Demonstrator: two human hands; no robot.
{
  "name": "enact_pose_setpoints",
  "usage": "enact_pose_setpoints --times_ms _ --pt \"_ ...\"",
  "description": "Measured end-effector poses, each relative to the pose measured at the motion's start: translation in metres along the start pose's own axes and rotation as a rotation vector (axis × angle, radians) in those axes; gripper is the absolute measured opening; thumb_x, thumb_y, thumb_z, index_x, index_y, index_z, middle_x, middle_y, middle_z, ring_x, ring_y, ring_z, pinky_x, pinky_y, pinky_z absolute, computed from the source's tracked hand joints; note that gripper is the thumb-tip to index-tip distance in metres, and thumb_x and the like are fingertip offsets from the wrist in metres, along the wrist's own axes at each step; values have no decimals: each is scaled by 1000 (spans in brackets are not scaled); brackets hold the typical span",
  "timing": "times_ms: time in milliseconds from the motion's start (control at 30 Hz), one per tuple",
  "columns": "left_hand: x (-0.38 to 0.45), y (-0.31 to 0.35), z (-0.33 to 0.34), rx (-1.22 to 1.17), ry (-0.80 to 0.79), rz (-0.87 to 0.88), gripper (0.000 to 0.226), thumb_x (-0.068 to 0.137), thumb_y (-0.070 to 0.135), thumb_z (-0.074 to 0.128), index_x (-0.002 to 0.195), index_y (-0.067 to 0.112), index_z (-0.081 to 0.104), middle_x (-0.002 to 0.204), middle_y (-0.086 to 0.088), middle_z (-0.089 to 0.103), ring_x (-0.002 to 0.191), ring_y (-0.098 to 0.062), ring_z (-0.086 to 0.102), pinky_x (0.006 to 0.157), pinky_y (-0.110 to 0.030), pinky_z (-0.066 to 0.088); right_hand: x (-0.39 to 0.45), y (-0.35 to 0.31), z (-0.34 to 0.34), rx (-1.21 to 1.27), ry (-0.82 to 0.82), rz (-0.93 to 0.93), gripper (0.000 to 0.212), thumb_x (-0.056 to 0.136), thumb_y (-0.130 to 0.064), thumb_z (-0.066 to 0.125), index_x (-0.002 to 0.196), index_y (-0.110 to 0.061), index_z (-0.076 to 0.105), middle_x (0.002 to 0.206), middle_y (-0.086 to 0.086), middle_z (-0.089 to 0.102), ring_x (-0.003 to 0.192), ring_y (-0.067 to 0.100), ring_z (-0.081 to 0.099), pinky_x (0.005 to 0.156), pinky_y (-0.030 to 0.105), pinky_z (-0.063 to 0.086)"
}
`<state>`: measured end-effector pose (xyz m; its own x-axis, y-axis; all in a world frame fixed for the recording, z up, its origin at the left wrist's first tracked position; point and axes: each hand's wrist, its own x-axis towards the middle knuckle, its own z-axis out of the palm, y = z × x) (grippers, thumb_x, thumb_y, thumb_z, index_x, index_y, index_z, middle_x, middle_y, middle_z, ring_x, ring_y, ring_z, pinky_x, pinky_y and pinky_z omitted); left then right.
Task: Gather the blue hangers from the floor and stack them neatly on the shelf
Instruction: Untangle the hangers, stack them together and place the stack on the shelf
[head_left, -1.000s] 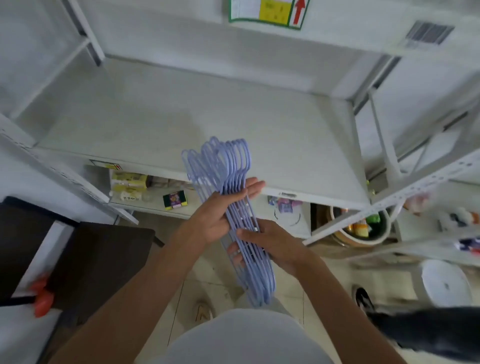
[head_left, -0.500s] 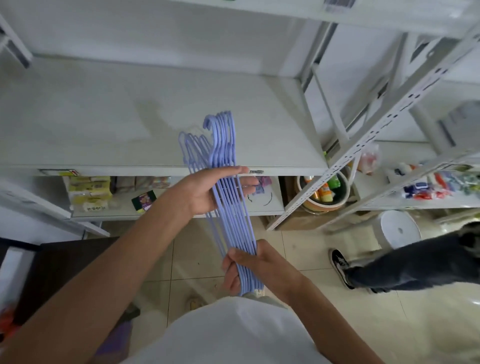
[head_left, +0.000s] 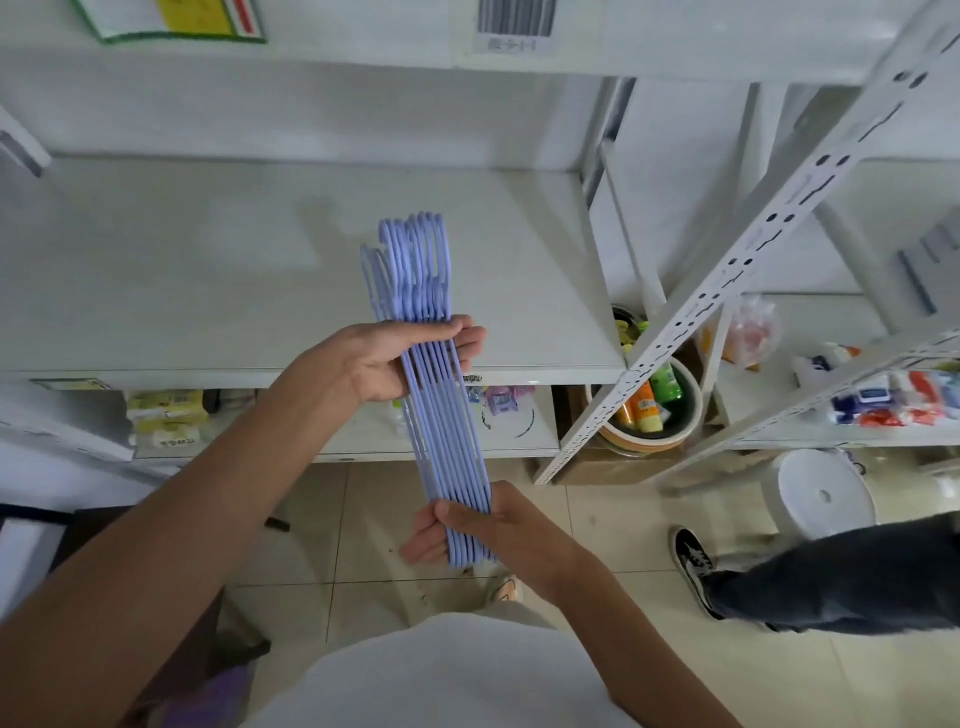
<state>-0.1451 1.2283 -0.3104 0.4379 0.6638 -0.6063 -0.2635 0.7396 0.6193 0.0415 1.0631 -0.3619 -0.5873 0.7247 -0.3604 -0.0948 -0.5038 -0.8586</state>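
Note:
A bundle of several blue hangers (head_left: 441, 415) is held edge-on in front of me, hooks pointing away over the white shelf (head_left: 208, 280). My left hand (head_left: 395, 358) grips the bundle near the hook end, fingers wrapped around it. My right hand (head_left: 467, 530) clasps the near end of the bundle from below. The hooks hang above the shelf board without touching it. The shelf board under the hooks is bare.
A perforated white upright (head_left: 727, 280) slants across the right. Below the shelf sit yellow packets (head_left: 166, 415) and a bucket of bottles (head_left: 649, 405). A white stool (head_left: 815, 493) and another person's leg and shoe (head_left: 779, 577) are on the tiled floor to the right.
My right hand slid from the middle of the bundle down to its near end. The hangers now point straighter toward the shelf, and the view shifted right.

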Motion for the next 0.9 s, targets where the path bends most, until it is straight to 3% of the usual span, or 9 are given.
enact_pose_setpoints --times_ms 133,367,533,600,700,800,900 --pt "27 24 11 26 98 -53 20 91 4 66 81 5 83 98 -13 82 87 -22 81 74 -35 66 22 -10 -30 3 -21 -3 35 106 -25 58 116 7 68 114 29 74 110 42 72 101 50 57" --pt "71 109 12 58 117 6 15 103 9 56 97 8 71 89 -9 82 78 -19 81 73 -34 65 103 -61 -78 37 -80 -54 31 106 -25 58 117 2 69 114 24 76 109 35 75 91 35 61" --pt "97 152 -11 -39 106 107 16 103 8 56 93 9 69 90 -10 82 81 -19 80 75 -31 64 163 -97 -113 -115 -103 -10 34 107 -20 56 122 9 65 118 27 74 112 39 72 99 43 59" --pt "108 154 -22 -112 90 162 18 105 7 53 93 8 67 106 -11 80 101 -21 77 81 -33 63 178 -108 -133 -186 -121 39 34 107 -21 56 122 8 65 118 26 74 113 39 72 96 41 60" --pt "128 135 -30 -200 71 201 18 107 5 48 98 6 64 147 -15 57 142 -26 50 100 -35 48 194 -116 -166 -309 -196 140 35 107 -20 56 127 8 64 119 25 73 114 38 72 94 36 60" --pt "143 110 -35 -297 85 231 23 109 3 42 94 7 59 159 -20 42 149 -30 39 107 -36 40 202 -113 -197 -372 -279 262 36 104 -21 59 128 4 66 125 25 71 121 40 67 108 53 50" --pt "149 96 -38 -335 89 266 21 108 2 44 96 6 61 158 -23 42 148 -33 41 106 -37 41 208 -112 -211 -377 -344 293 30 102 -24 61 123 -4 71 126 25 70 122 41 66 112 62 43"
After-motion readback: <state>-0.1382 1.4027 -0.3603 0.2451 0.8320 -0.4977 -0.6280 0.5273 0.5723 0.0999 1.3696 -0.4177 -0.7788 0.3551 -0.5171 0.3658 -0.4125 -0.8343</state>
